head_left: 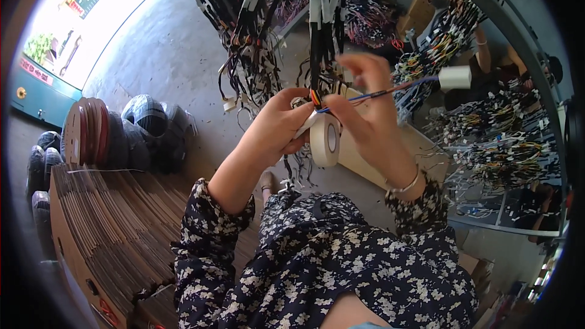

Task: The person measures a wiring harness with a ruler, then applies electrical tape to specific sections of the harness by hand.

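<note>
My left hand (281,123) is closed on a wire harness (315,99), its thumb and fingertips pressed together near orange, yellow and black wires. A roll of cream tape (324,140) hangs just below, close to those fingertips, with a white strip at the bundle. My right hand (373,106) is to the right of the harness, thumb reaching toward the bundle and fingers raised apart from it, somewhat blurred. Blue and reddish wires run rightward past this hand to a white connector (456,77). Whether the right thumb touches the wires is unclear.
Dark harnesses (250,24) hang ahead of me. At right, more colourful harnesses (499,140) are on a grey metal frame (548,76), with other people's arms nearby. Left are stacked flat cardboard (116,225), cable reels (85,131) and black-wrapped coils (146,116).
</note>
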Demonstrator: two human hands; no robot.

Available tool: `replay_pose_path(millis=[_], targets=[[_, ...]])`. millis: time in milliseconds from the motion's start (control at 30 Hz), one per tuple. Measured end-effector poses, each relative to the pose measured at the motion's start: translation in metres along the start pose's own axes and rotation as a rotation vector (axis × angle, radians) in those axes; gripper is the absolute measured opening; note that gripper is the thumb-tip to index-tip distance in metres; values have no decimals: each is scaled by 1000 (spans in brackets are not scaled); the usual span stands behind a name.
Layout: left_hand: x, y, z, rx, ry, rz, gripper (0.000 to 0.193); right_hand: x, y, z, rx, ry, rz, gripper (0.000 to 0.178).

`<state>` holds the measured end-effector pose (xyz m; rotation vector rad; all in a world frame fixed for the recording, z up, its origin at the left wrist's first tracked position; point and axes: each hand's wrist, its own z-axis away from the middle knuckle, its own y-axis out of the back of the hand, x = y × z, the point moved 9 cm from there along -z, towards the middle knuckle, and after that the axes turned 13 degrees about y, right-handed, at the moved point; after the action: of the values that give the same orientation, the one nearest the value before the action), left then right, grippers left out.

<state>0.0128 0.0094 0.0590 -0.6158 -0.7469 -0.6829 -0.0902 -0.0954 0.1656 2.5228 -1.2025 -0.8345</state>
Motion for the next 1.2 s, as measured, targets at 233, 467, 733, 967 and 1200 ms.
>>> replay_pose_path(millis=[233,467,733,967,1200], targets=[[4,-1,9,28,-39,58,44,-8,-23,124,81,-463,-230,27],[0,9,4,77,-56,98,43,13,-64,134,-86,-584,-507,62],[13,2,9,133,-314,26,24,29,-52,93,157,-532,-931,59],[30,-16,12,246,-739,-619,31,14,-47,62,-128,-260,-255,77],[12,-2,-33,160,-415,25,27,-2,-15,53,53,-216,18,44]])
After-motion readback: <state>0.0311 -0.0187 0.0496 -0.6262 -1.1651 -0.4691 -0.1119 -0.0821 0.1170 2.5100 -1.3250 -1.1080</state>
